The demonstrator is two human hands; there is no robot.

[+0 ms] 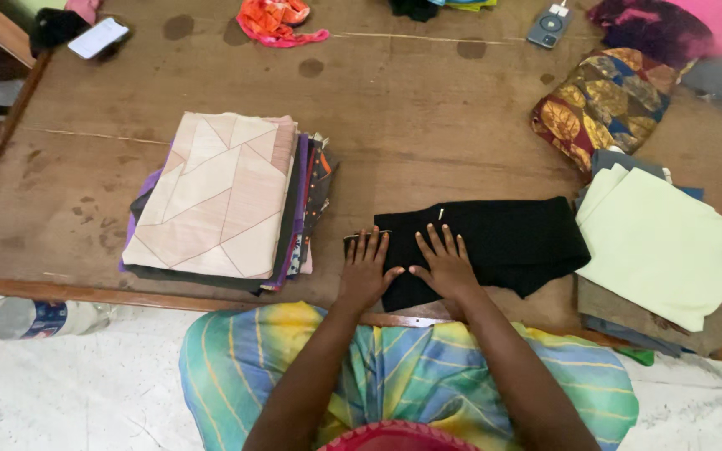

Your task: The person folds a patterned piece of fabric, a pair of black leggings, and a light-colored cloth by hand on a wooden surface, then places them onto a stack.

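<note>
Right now both hands lie flat on a black piece of folded cloth point(495, 242) near the front edge of the worn brown wooden table point(428, 125). Left hand point(365, 271) sits at the cloth's left end, fingers point(369, 246) straight & spread a little, palm down, gripping nothing; fingertips rest on the top-left corner, and the thumb points right. Right hand point(444, 266) is just beside it, also palm down w/ fingers fanned out, pressing the cloth, not pinching it. Thumbs nearly meet between the two hands.

Black cloth runs from the hands off to the right, its far end touching a pale green folded cloth point(662, 246) that tops a small pile at the table's right edge. Behind that pile lies a bundled fabric w/ gold leaf print on red & blue point(603, 104).

Left of the hands, apart from the black cloth, stands a neat stack of folded fabrics topped by a beige cloth w/ a line-triangle pattern point(219, 196). At the far side: an orange crumpled cloth point(276, 21), a white phone point(98, 38) & a small grey device point(549, 25). A clear plastic bottle point(35, 319) lies on the floor below the table's left front edge.
</note>
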